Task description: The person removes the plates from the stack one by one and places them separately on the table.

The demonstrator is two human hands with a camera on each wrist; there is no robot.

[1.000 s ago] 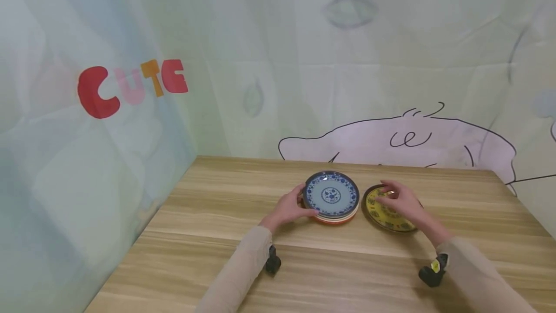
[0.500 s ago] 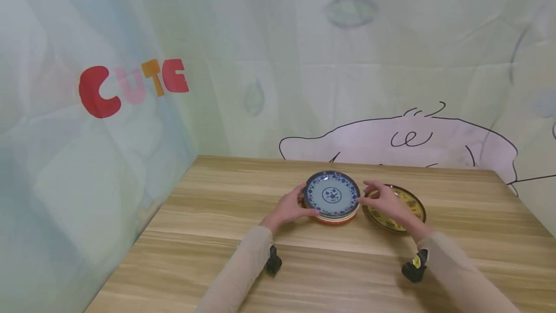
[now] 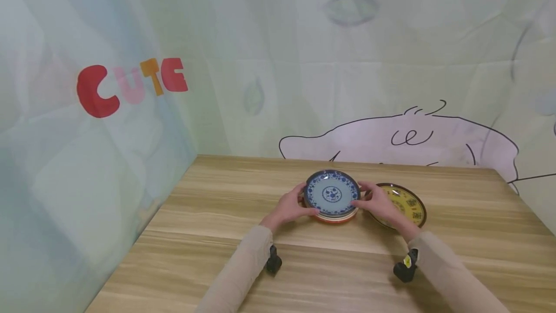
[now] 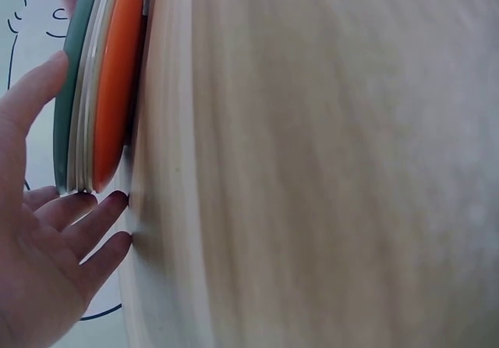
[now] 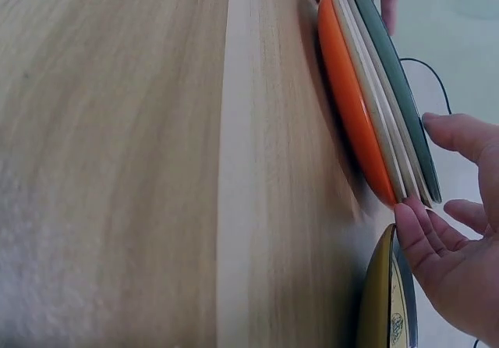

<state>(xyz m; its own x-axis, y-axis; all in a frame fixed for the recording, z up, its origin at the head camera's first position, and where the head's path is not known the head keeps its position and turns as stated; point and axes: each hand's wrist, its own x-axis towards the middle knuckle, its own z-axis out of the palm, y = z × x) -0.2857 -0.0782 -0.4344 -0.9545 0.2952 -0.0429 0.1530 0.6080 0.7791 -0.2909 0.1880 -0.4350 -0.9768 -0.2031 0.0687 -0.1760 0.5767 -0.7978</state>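
In the head view a stack of plates stands on the table. On top is a blue-and-white patterned plate, and an orange-red plate forms the bottom, with pale rims between. My left hand holds the stack's left edge, thumb on the top rim and fingers at the side. From the right, my right hand grips the opposite edge, its thumb against the dark green underside of the top plate. A yellow patterned plate lies beside the stack, its left part under my right hand.
The wood-grain table reaches back to a printed cloth backdrop with a cartoon outline and coloured letters. Black devices are strapped at both wrists. The yellow plate sits close against the stack's right side.
My right hand has moved left from above the yellow plate to the stack's right edge, uncovering more of the yellow plate. The left hand has stayed on the stack.
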